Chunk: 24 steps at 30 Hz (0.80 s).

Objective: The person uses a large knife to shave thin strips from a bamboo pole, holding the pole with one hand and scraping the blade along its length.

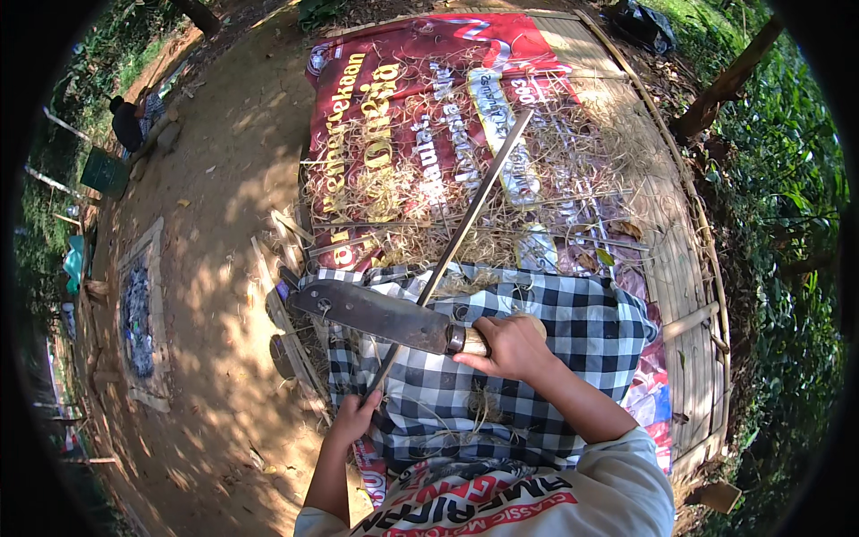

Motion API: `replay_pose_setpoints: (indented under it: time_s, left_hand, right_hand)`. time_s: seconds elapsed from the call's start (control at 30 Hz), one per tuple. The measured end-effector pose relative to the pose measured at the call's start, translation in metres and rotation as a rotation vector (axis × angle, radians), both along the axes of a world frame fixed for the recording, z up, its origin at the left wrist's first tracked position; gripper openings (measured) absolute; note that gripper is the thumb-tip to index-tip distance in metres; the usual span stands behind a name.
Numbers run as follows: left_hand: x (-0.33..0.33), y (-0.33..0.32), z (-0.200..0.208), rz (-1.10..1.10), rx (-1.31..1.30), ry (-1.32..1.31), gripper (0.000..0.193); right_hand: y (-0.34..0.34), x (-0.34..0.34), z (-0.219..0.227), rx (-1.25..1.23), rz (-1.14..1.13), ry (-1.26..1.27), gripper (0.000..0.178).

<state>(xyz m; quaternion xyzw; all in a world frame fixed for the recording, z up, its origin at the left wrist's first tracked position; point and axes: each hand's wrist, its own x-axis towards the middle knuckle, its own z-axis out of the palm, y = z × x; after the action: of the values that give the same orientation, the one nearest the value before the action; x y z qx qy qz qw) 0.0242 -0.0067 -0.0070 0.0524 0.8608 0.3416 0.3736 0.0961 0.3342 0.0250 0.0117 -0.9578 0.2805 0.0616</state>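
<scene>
My right hand [512, 347] is closed around the wooden handle of a machete [376, 313]. Its broad dark blade points left and lies across a long, thin strip [474, 213], which looks like split bamboo. Near its lower end, the strip is gripped by my left hand [358, 415], while its far end reaches up and away to the right. Beneath both, a black-and-white checked cloth [577, 327] covers my lap, with some pale shavings on it. Whether the edge bites into the strip I cannot tell.
Curly shavings [380, 192] litter a red printed banner [429, 40] spread over a bamboo platform [684, 358]. More split pieces [291, 327] lie by its left edge. A framed ash pit [139, 309] and a seated person [130, 123] are off to the left.
</scene>
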Motion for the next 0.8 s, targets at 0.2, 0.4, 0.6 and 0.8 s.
replay_pose_setpoints:
  time_s: [0.2, 0.4, 0.6, 0.8]
  left_hand:
    - [-0.009, -0.021, -0.020, 0.035, 0.039, -0.240, 0.059]
    - [-0.005, -0.023, -0.023, 0.142, 0.152, -0.441, 0.058]
    - [-0.001, -0.018, -0.018, 0.174, 0.160, -0.429, 0.058]
    - [-0.003, -0.018, -0.018, 0.130, 0.131, -0.397, 0.059]
  right_hand:
    - [0.011, -0.010, -0.011, 0.204, 0.025, 0.140, 0.063]
    - [0.042, -0.021, -0.016, 0.265, 0.034, 0.172, 0.061]
    - [0.073, -0.028, -0.019, 0.330, -0.024, 0.238, 0.060]
    - [0.099, -0.031, -0.012, 0.403, -0.044, 0.242, 0.059]
